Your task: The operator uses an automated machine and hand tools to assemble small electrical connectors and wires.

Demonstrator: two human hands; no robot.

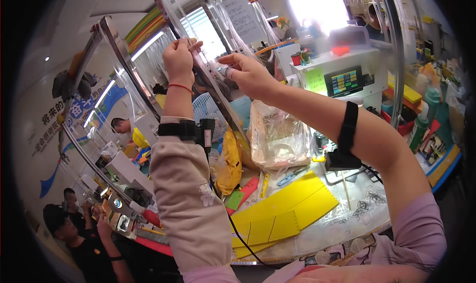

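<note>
Both my arms are raised toward a slanting metal bar, where bundles of thin clear strands hang down. My left hand is at the bar's left side, thumb and fingertips pinched together; whatever lies between them is too fine to make out. Just right of the bar, my right hand has its fingers bent toward the strands, with a small pale band around one finger. Its fingertips are partly hidden, and anything they grip cannot be made out. The metal bar passes between the two hands.
Below lie yellow marked boards, a clear-lined basket, a yellow bag, blue-handled pliers and loose wire rings. A white machine with a screen stands at the right. Other people work at the left.
</note>
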